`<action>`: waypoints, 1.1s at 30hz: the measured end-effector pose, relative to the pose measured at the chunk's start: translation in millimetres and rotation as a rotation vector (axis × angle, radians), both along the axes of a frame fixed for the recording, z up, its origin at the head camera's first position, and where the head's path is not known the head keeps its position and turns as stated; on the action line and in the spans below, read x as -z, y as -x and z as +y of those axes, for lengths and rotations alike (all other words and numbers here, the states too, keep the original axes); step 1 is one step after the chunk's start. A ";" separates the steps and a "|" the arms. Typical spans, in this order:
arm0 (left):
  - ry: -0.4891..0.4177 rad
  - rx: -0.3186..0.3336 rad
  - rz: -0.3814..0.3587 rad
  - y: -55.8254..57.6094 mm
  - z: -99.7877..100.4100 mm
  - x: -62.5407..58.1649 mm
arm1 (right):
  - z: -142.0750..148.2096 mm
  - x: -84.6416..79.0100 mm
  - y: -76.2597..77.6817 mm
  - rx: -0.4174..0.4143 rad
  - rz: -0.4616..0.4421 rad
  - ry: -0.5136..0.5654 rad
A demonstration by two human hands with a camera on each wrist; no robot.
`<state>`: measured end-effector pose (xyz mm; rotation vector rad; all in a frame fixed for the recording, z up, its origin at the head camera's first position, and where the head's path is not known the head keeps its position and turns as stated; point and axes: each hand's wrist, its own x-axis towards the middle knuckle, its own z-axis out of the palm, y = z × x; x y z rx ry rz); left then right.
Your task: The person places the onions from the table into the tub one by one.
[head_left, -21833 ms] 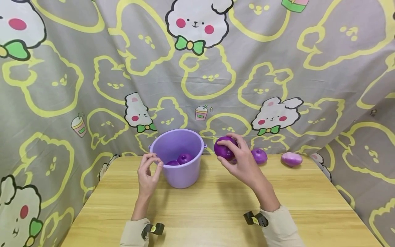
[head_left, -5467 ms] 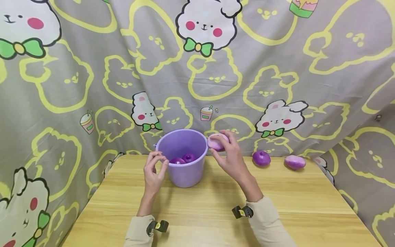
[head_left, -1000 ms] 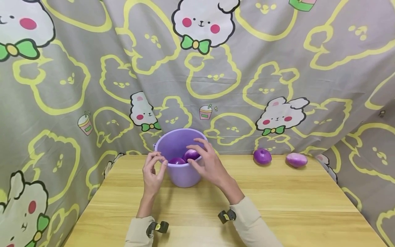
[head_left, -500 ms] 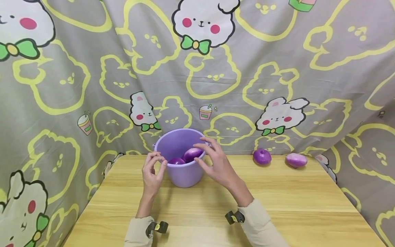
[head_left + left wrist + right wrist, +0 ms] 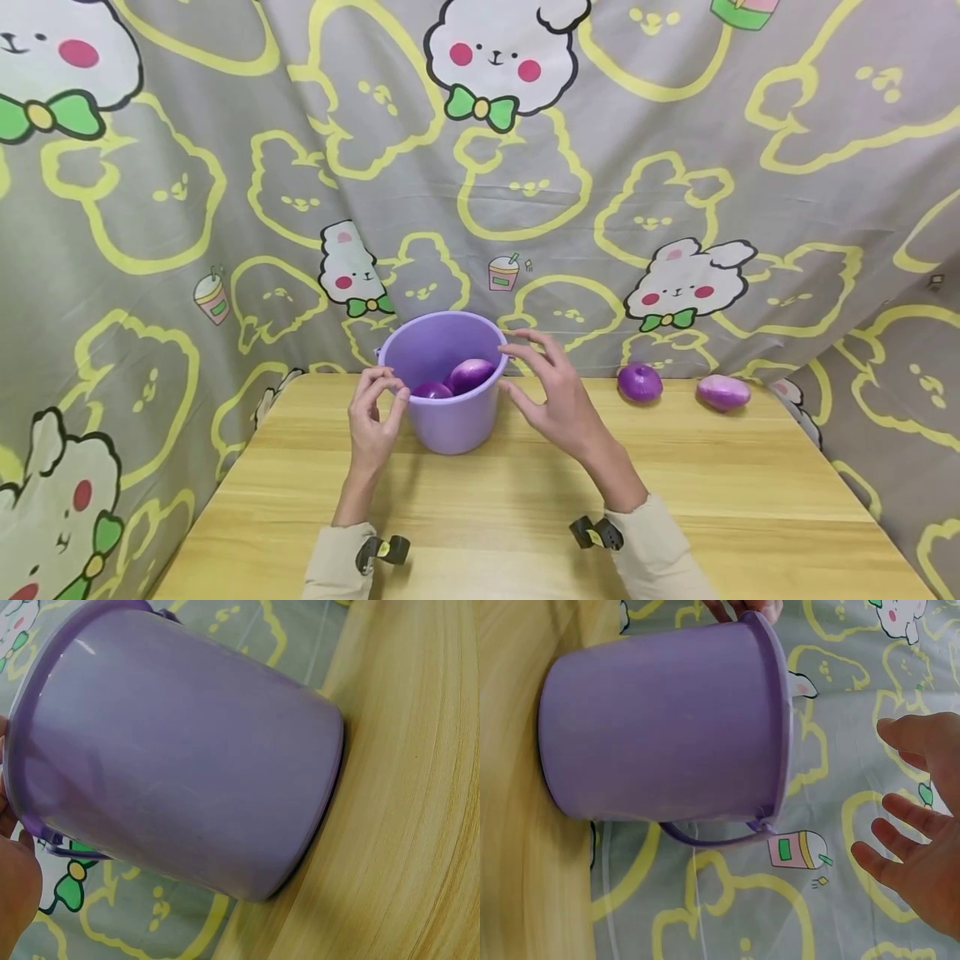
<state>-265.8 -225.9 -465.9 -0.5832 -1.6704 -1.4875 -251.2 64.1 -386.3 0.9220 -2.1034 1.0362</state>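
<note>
A lilac plastic bucket (image 5: 453,425) stands upright on the table. My left hand (image 5: 375,417) pinches its near left rim; in the left wrist view only part of that hand (image 5: 19,892) shows beside the rim. Inside the bucket lie purple onions: a paler one (image 5: 471,375) leans against the right side, and a darker one (image 5: 432,390) is partly hidden by the front rim. Just right of the bucket my right hand (image 5: 558,392) is raised with fingers spread and nothing in it. The right wrist view shows these fingers apart from the bucket (image 5: 667,727).
Two more onions rest on the table's back right: a dark purple one (image 5: 640,383) and a pink-and-purple one (image 5: 723,392) farther right. The wooden table (image 5: 480,517) ends at a grey patterned curtain (image 5: 525,217). The bucket's handle (image 5: 705,841) hangs against its far side.
Compared with one second ago, the right hand has let go of the onion inside the bucket and moved right, out over the rim. The left hand stays at the rim.
</note>
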 end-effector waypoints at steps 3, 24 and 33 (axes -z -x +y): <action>0.001 -0.006 0.002 -0.8 -0.9 0.5 | 4.6 -1.1 -0.5 0.013 0.003 -0.002; -0.008 -0.006 0.025 -2.6 -0.7 -1.2 | 48.2 17.2 11.8 0.105 0.028 -0.019; -0.011 0.006 0.028 -0.3 1.5 -2.5 | 66.7 21.2 15.1 0.145 0.016 -0.040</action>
